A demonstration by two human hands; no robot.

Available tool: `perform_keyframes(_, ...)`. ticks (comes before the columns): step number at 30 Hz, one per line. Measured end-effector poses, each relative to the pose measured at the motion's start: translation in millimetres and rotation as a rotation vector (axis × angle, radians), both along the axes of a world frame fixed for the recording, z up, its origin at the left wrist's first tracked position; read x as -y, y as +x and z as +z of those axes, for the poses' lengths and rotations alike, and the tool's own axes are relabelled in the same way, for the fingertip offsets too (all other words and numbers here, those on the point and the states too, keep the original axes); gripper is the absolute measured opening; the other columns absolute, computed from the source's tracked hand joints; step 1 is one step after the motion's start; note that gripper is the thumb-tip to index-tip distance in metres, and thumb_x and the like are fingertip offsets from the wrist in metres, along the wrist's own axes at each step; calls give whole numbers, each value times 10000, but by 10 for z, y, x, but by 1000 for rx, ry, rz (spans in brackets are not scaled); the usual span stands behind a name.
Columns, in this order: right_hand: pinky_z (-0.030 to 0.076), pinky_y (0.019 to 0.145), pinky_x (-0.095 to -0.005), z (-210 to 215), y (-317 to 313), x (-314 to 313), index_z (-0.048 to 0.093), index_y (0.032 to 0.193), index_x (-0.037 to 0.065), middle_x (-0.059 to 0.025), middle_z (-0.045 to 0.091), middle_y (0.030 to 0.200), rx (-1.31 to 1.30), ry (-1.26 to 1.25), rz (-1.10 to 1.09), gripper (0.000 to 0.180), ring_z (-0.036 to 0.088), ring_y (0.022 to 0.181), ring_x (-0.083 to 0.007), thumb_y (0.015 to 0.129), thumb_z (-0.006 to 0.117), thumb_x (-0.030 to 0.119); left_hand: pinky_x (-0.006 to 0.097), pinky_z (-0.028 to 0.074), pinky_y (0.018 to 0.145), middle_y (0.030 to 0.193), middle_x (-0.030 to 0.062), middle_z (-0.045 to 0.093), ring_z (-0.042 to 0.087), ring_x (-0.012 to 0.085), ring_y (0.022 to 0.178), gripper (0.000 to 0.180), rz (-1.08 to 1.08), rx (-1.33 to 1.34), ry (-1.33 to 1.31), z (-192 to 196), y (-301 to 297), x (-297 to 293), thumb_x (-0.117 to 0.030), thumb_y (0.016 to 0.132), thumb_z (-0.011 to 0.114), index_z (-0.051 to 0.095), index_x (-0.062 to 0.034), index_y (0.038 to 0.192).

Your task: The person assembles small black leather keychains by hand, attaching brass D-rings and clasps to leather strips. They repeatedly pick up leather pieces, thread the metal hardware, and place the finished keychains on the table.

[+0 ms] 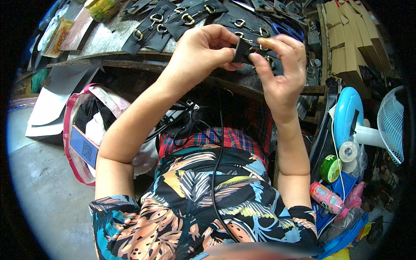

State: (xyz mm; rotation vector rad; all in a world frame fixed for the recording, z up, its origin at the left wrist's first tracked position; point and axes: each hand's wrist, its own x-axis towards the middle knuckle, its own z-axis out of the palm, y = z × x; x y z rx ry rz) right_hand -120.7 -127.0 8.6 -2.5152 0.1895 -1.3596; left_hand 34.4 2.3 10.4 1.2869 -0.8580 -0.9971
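My left hand (201, 50) pinches a short black strap piece (242, 51), which looks like leather, over the front edge of the workbench. Just to the right of that piece, my right hand (284, 63) has thumb and forefinger apart, close to its edge; its fingertips are slightly blurred. Whether the thumb touches the strap I cannot tell. Beyond both hands lie several black straps (149, 27) with brass-coloured D-rings (187, 19) and clasps. More strap pieces (232, 21) with metal fittings lie behind the held one, partly hidden by my fingers.
Blue-handled scissors (290, 31) lie on the workbench (102, 37), a yellow tub (102, 8) at far left. Stacked cardboard (353, 39), a white fan (390, 125), tape rolls (348, 151) and a pink bottle (327, 198) are at right. A pink-rimmed bag (69, 147) with a phone (84, 147) stands left.
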Motion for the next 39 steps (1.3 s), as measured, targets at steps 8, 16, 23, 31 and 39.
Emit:
perform_keyframes(8,489,667,-208,13,-119,-156,518,1259,47,-6,608,870,-54,960,320,359,598,769,-58,926,646,11,290,605,818,993,117,718,731,170,886,219,-26,157,-43,62,-92,7,-16,890,717,671,52,1093)
perform_keyframes(16,504,679,-205,-85,-101,-172,505,1314,62,-4,611,906,-177,793,281,399,598,756,-61,941,604,-41,280,614,785,939,94,718,736,172,846,217,-45,185,54,34,-25,37,-88,923,727,658,40,1083)
perform_keyframes(23,517,661,-211,-157,-102,-155,484,1239,69,-45,641,918,-150,791,300,339,610,753,-69,940,609,-33,300,633,754,927,110,714,746,193,828,167,-117,3,31,-21,51,61,-91,918,722,649,27,1011)
perform_keyframes(31,477,727,-235,-86,-154,-101,499,1284,60,-55,629,954,-104,723,313,320,576,817,-76,971,567,68,306,639,751,917,109,705,748,201,833,110,-150,-157,-26,-57,58,59,-39,930,662,638,24,1016)
perform_keyframes(39,474,906,-261,2,-133,148,524,1390,45,-45,674,1005,-298,623,365,450,625,981,-101,953,632,47,260,621,737,917,79,704,735,155,815,130,-190,-115,-41,-99,65,55,-46,927,662,644,12,1042)
